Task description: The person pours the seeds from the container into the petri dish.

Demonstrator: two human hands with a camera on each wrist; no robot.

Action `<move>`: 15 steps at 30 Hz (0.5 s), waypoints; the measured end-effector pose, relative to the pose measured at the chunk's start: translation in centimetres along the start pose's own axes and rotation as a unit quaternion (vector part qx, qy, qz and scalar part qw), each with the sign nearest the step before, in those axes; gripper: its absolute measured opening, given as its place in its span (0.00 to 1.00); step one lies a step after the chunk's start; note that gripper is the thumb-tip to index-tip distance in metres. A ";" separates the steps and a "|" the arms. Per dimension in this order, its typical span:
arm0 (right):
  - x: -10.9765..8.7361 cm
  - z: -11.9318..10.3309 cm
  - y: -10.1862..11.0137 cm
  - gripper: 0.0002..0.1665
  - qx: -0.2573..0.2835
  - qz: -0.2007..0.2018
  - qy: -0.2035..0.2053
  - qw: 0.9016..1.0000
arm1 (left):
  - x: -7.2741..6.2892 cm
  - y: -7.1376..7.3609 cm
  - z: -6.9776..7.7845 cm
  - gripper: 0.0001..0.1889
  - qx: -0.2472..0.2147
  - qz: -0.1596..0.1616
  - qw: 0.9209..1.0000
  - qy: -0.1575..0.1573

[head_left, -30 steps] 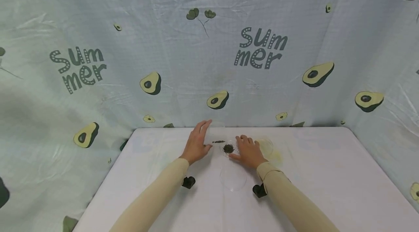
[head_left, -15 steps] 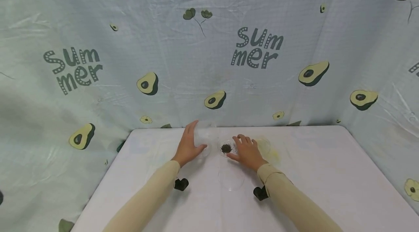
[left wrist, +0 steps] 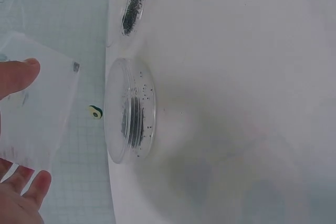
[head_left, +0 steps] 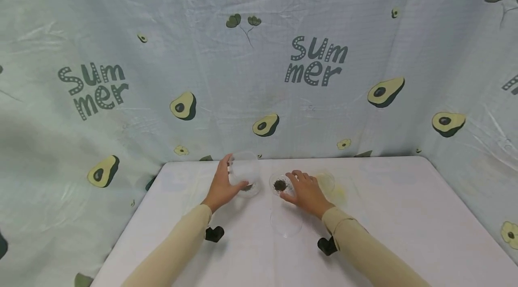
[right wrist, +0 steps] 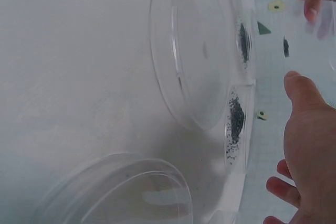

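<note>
My left hand (head_left: 220, 190) grips a translucent plastic cup (head_left: 245, 168), thumb on the near side and fingers round the far side. A small dark patch shows in one corner of the cup (left wrist: 44, 111) in the left wrist view. Below the cup stands a clear round dish (left wrist: 149, 129) with dark granules lying in it. My right hand (head_left: 308, 195), its fingers loosely bent and spread, hovers beside a second clear dish (head_left: 273, 191) that holds a heap of dark granules (head_left: 279, 185). From the right wrist view, nothing lies between its thumb and fingers.
A round, clear lid or dish (head_left: 285, 225) lies in front of the granule dish. Behind my right hand are another clear dish (head_left: 326, 182) with yellowish contents and a faint yellow patch (head_left: 339, 194). The printed curtain (head_left: 218, 53) rises behind the table (head_left: 404, 215).
My left hand and the cup have moved left, away from the right hand. Granules now show in the dish beneath the cup. My right hand has barely moved.
</note>
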State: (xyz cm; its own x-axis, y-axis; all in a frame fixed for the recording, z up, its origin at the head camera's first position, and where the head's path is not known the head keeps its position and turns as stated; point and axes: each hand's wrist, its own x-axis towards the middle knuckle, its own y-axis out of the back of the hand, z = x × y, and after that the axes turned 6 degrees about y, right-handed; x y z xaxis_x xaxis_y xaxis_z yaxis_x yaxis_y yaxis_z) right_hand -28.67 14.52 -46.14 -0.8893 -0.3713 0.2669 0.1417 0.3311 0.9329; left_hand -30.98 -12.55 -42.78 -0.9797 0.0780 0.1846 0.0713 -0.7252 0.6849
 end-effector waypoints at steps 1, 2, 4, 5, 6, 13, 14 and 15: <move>-0.1 -0.1 0.0 0.42 0.004 0.001 0.005 1.000 | -0.2 0.2 -0.2 0.50 -0.001 0.001 1.000 -0.002; -0.3 -0.1 0.1 0.42 0.008 0.002 0.010 1.000 | -0.3 0.4 -0.3 0.50 -0.001 0.002 1.000 -0.002; -0.5 -0.2 0.2 0.41 0.012 0.002 0.020 1.000 | -0.6 0.8 -0.7 0.50 0.002 0.004 1.000 -0.003; -0.6 -0.2 0.2 0.41 0.012 0.006 0.025 1.000 | -0.7 0.9 -0.9 0.51 0.003 0.006 1.000 -0.004; -0.8 -0.2 0.2 0.40 0.014 0.007 0.029 0.999 | -0.8 1.1 -1.2 0.51 0.003 0.008 1.000 -0.006; -1.4 0.2 0.1 0.38 0.005 0.005 0.025 1.000 | -1.9 2.7 -2.7 0.54 0.009 0.025 1.000 -0.012; -1.5 0.2 0.1 0.39 0.008 0.002 0.023 1.000 | -2.1 2.9 -3.0 0.54 0.010 0.026 1.000 -0.007; -1.5 0.2 0.1 0.39 0.010 -0.003 0.022 1.000 | -2.3 3.1 -3.3 0.54 0.012 0.027 1.000 0.000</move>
State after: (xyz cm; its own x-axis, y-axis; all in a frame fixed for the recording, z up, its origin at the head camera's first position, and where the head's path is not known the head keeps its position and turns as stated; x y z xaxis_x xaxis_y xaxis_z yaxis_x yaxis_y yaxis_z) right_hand -27.38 15.30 -46.51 -0.8703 -0.4105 0.2724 0.1278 0.3459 0.9295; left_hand -29.17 -17.24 -43.44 -0.9741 0.0396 0.2227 0.1288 -0.7122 0.6901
